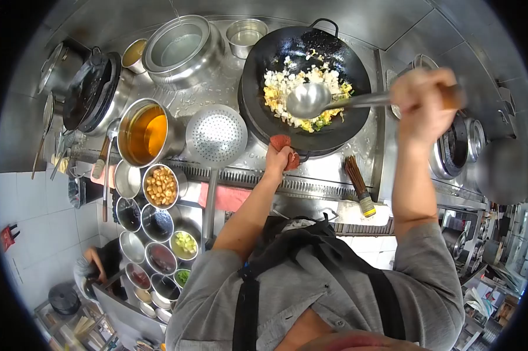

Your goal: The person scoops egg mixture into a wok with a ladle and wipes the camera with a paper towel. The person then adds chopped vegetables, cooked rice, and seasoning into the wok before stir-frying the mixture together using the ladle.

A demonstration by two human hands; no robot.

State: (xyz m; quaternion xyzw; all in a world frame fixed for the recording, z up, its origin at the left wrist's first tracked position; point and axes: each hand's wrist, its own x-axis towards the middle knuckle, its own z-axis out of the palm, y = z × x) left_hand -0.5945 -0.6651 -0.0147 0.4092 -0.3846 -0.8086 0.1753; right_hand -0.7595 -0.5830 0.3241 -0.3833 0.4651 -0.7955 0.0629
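Up close, at 6 o'clock on the rim of the black wok, clutching a red cloth in the left grip. Farther up, past the rim at 3 o'clock, squeezing the end of a ladle in the right grip, with its bowl over yellow and white food. Could fling bits out by swinging too fast, or get burned by losing the cloth. Cannot read any brand, label or writing.

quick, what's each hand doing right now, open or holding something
Left hand: closed, holding a red cloth at the near edge of the wok.
Right hand: closed, holding the ladle by its handle.
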